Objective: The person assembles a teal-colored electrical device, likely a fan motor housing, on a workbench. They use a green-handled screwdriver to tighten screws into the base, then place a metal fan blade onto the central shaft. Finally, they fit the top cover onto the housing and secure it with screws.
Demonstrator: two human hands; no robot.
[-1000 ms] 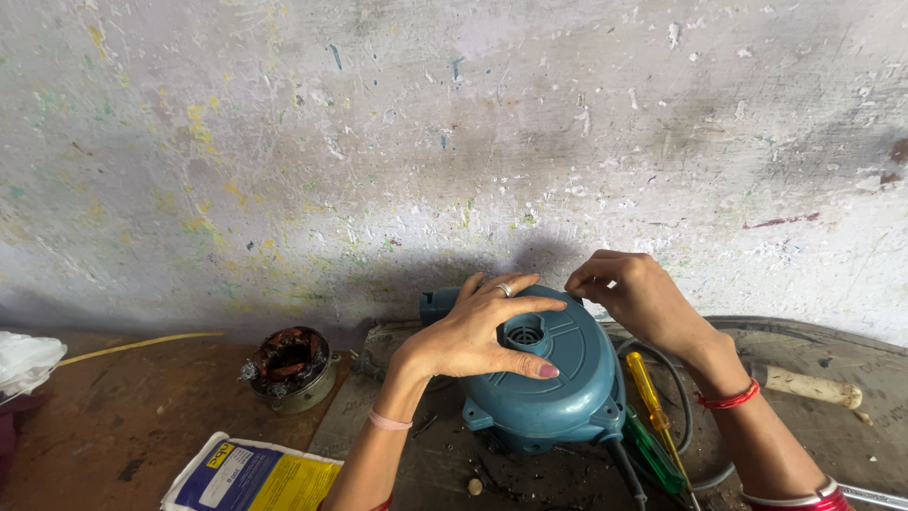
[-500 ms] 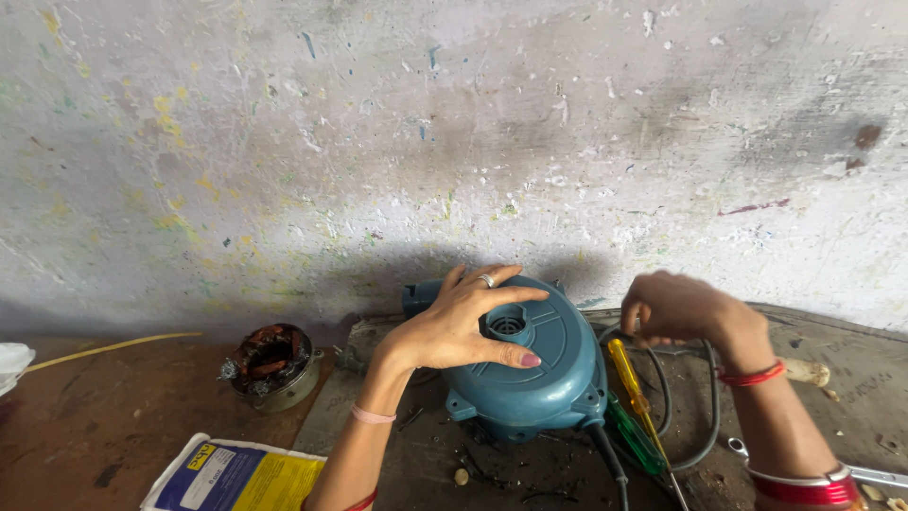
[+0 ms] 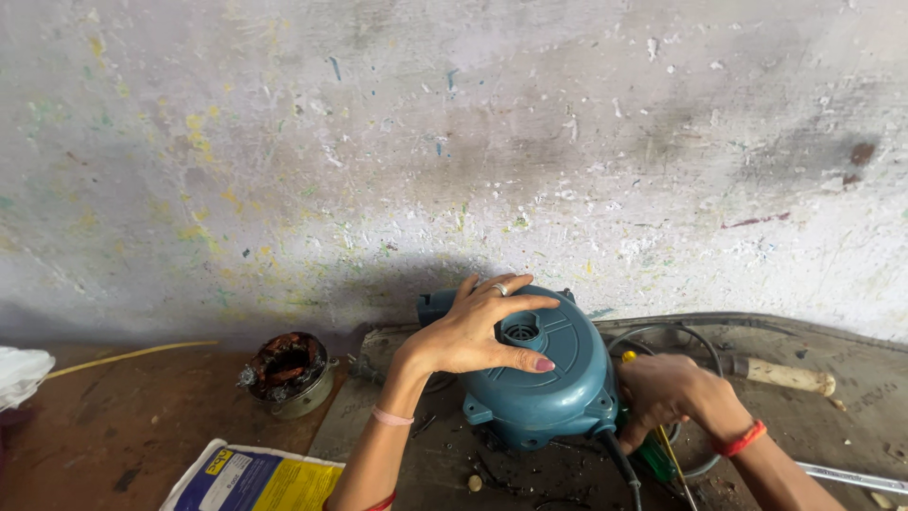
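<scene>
Left hand [image 3: 478,331] flat on blower [image 3: 544,383]; right hand [image 3: 667,393] grips half-hidden screwdriver [image 3: 653,454].

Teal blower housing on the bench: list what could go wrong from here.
1. The left hand only rests flat on the teal blower housing, so the rounded casing could slip or rock.
2. The right hand works low beside the black cord and the screwdriver; a slip could nick the cord or the fingers.
3. Small loose bits by the housing could get lost.
</scene>
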